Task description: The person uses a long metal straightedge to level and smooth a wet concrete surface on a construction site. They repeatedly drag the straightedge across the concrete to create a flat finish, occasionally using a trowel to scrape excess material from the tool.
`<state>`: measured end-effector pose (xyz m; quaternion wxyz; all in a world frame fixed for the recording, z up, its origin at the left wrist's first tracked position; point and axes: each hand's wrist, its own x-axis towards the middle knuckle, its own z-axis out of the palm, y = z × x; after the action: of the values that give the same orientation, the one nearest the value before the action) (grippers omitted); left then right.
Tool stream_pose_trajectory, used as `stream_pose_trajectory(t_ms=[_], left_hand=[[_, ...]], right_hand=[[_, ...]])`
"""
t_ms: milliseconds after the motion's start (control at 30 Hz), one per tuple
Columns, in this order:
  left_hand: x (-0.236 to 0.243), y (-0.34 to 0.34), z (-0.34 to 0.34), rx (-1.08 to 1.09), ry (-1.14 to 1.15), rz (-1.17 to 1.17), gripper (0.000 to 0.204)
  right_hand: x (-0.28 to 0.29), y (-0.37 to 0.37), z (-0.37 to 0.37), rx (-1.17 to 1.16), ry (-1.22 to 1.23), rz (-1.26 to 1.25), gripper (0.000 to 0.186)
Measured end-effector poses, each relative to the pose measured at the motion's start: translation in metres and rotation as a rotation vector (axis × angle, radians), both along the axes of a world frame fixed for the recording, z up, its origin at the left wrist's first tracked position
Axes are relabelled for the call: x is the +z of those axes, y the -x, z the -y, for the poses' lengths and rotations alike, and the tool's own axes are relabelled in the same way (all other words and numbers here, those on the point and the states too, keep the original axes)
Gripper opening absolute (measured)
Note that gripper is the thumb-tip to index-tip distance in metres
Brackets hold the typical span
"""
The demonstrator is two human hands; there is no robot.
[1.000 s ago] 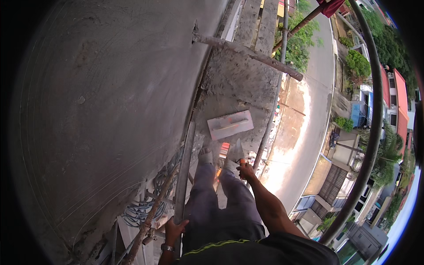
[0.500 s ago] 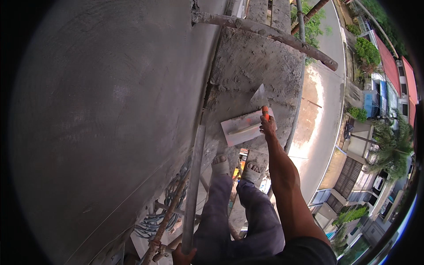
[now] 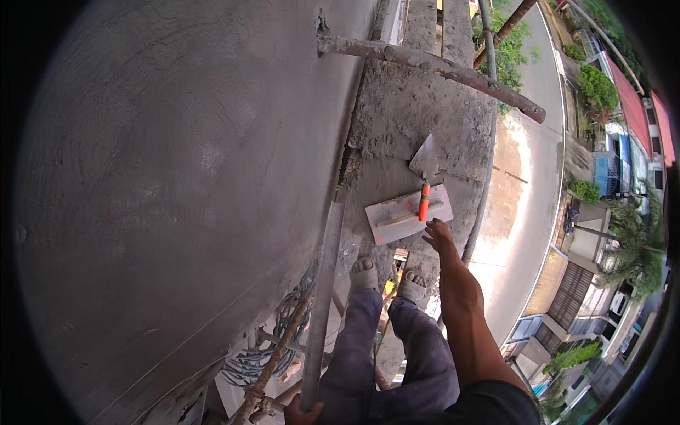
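A pointed trowel (image 3: 425,159) with an orange handle lies on the scaffold platform, its handle resting across a flat rectangular plastering float (image 3: 407,215). Just below that handle, apart from it, my right hand (image 3: 439,234) hangs empty with its fingers partly spread. At the lower edge my left hand (image 3: 303,411) is wrapped round the low end of a long grey straightedge bar (image 3: 324,297). The bar stands tilted close to the grey plastered wall (image 3: 177,177), its far end near the wall's edge of the platform.
Mortar-crusted planks (image 3: 418,92) make up the platform. A rusty pipe (image 3: 439,67) crosses it ahead, and a long pipe (image 3: 485,184) runs along its right side. Coiled rope (image 3: 273,347) hangs at lower left. A gap by my feet (image 3: 365,273) opens below; a street (image 3: 528,212) lies far down.
My right hand has let go of the trowel and drawn back toward me. The trowel now lies on the float. My left hand stays on the straightedge bar.
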<state>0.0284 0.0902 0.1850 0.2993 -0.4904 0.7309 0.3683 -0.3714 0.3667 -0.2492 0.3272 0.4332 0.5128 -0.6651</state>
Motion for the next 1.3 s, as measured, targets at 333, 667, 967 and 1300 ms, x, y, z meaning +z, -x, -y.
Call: stream_pose_trajectory(t_ms=[333,667,967,1300], left_hand=[[0.024,0.067,0.0,-0.102,0.024,-0.343,0.042],[0.165,0.168,0.004,-0.106,0.223,-0.907,0.043],[0.291,0.128,0.026,0.022,0.632,-1.279,0.064],[0.375,0.023,0.11,0.526,1.795,-1.293,0.07]], right_hand=[[0.258,-0.065,0.102,0.474,0.398,-0.263,0.06],[0.635,-0.029,0.211,0.451,0.203,-1.165,0.037],[0.841,0.085,0.284,0.325,-0.191,-1.902,0.027],[0.909,0.114,0.334,0.268,-0.377,-2.048,0.025]])
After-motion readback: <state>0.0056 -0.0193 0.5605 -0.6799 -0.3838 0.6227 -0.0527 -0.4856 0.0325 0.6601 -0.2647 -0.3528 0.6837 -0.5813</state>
